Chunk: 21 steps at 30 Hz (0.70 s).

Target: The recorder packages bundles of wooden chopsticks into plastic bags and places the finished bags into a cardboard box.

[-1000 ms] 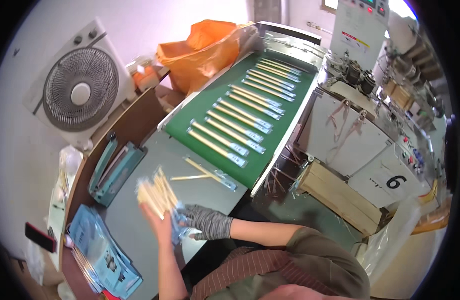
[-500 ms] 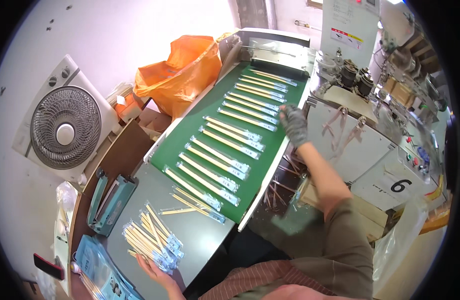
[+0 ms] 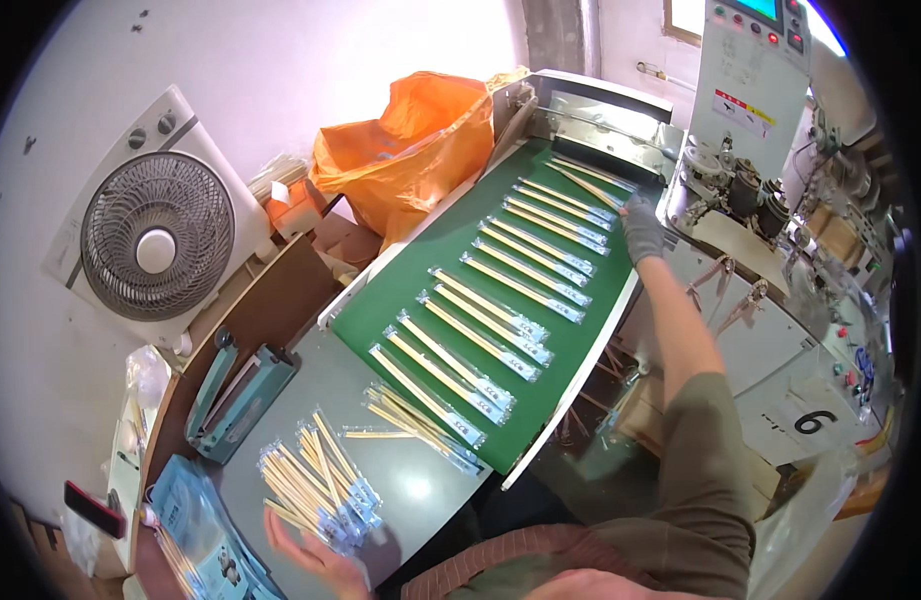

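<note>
A green conveyor belt (image 3: 420, 270) carries a row of wrapped chopstick pairs (image 3: 490, 320) laid crosswise. My right hand (image 3: 640, 228), in a grey glove, reaches far up the belt and touches the end of a wrapped pair near the machine's outlet. My left hand (image 3: 315, 555) lies bare and open, palm up, on the grey table beside a loose pile of wrapped chopsticks (image 3: 315, 485). A few more wrapped pairs (image 3: 420, 425) rest at the belt's near end.
An orange plastic bag (image 3: 405, 150) sits left of the belt, a white fan (image 3: 160, 240) further left. A teal heat sealer (image 3: 235, 390) and blue packets (image 3: 195, 530) lie on the table. The packing machine with its control panel (image 3: 755, 80) stands at right.
My right hand has stretched from the pile up along the belt toward the machine outlet. My left hand has let go of the chopstick bundle, which now lies on the table.
</note>
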Motion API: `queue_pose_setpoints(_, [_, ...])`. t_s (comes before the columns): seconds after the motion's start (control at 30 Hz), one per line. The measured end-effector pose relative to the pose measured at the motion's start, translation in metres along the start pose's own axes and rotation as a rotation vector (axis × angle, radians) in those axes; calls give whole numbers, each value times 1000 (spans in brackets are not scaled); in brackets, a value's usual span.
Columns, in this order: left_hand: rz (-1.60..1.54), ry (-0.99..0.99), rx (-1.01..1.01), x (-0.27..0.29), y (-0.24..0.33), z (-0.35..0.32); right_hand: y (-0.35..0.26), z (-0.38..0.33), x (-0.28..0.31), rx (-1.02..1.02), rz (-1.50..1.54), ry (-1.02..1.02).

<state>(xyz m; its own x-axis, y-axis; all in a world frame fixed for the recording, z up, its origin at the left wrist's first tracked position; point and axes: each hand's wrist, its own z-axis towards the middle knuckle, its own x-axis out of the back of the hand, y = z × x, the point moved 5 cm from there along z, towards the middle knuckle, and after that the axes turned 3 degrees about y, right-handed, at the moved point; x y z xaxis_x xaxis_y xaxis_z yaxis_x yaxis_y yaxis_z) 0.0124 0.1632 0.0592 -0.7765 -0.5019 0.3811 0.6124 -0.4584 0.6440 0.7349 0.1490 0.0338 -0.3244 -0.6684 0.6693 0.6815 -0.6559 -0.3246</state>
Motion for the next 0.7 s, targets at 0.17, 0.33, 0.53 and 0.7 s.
queue_pose_setpoints(0.17, [-468, -500, 54, -66, 67, 22, -94, -124, 53, -435, 1015, -235])
queue_pose_setpoints(0.33, [-1001, -947, 438, -161, 137, 25, -199, -282, 174, -689, 1523, -648])
queue_pose_setpoints(0.53, [-1111, -917, 539, -163, 138, 10, -222, -334, 232, -664, 1578, -1115])
queue_pose_setpoints(0.7, [-1026, -964, 537, -143, 129, -20, -230, -353, 243, -543, 1526, -1185])
